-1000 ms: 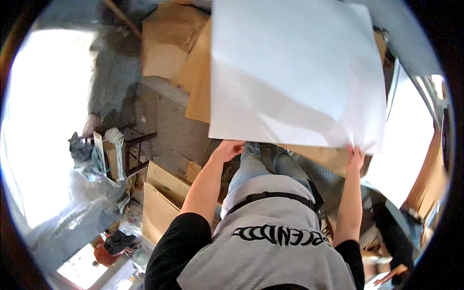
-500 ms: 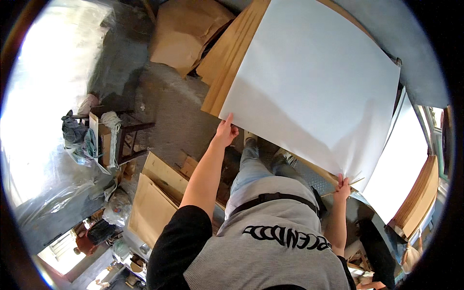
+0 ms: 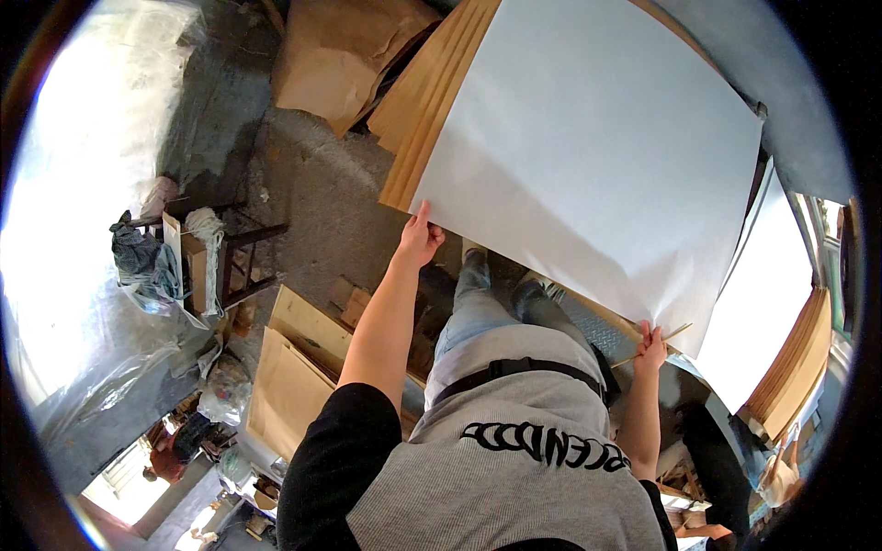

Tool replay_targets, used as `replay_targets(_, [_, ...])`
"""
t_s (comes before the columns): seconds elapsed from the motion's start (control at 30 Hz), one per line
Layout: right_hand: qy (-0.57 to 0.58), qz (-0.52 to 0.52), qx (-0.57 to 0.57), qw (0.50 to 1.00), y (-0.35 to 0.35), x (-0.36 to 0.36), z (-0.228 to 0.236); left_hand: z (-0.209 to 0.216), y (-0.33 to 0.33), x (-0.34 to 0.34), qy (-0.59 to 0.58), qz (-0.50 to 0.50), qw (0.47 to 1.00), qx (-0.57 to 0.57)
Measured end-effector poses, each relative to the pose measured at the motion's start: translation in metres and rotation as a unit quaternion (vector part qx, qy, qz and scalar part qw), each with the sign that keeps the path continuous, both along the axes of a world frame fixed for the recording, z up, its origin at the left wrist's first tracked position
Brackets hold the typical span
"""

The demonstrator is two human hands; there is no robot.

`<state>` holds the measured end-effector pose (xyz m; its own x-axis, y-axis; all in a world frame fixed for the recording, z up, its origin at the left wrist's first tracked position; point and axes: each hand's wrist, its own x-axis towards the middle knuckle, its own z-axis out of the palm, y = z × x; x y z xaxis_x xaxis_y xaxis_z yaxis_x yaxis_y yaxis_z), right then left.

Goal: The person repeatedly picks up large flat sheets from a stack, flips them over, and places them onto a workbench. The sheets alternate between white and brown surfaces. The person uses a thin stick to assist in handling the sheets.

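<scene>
A large white sheet (image 3: 588, 138), probably paper, lies on a tall stack of brown boards (image 3: 432, 119) in front of me. My left hand (image 3: 421, 241) pinches its near left corner, thumb on top and the other fingers curled beneath. At the near right part of the edge, my right hand (image 3: 650, 349) grips the sheet, which puckers into creases by the fingertips. A thin wooden stick (image 3: 678, 331) also passes through my right hand and pokes out on both sides. How the fingers sit under the sheet is hidden.
A second white-topped stack (image 3: 758, 294) stands close on the right. Left of my legs lean tan boards (image 3: 289, 395). Further left is a dark stool (image 3: 253, 243) with bags and rags. Brown wrapping paper (image 3: 344, 64) lies at the far left of the stack. A person (image 3: 170, 456) is in the background.
Both hands stay at the sheet's near edge, with my left hand slightly further left and up in view. The stick in my right hand has turned and shows more clearly.
</scene>
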<state>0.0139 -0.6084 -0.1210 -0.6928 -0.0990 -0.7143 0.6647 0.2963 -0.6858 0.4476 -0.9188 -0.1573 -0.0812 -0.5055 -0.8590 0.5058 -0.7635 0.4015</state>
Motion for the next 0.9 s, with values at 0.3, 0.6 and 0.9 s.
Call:
replay_targets(0.3, [-0.019,-0.001,0.016,1.000,0.004,0.002,0.000,0.010,-0.004,-0.003,0.001,-0.030,1.000,0.001])
replay_targets(0.6, [-0.037,-0.052,0.036,0.997,-0.006,0.002,-0.006,0.025,-0.003,-0.026,0.068,-0.104,0.992,0.008])
replay_targets(0.9, [0.043,-0.079,0.169,0.981,-0.006,0.013,-0.012,0.023,-0.004,-0.029,-0.048,-0.183,0.982,-0.011])
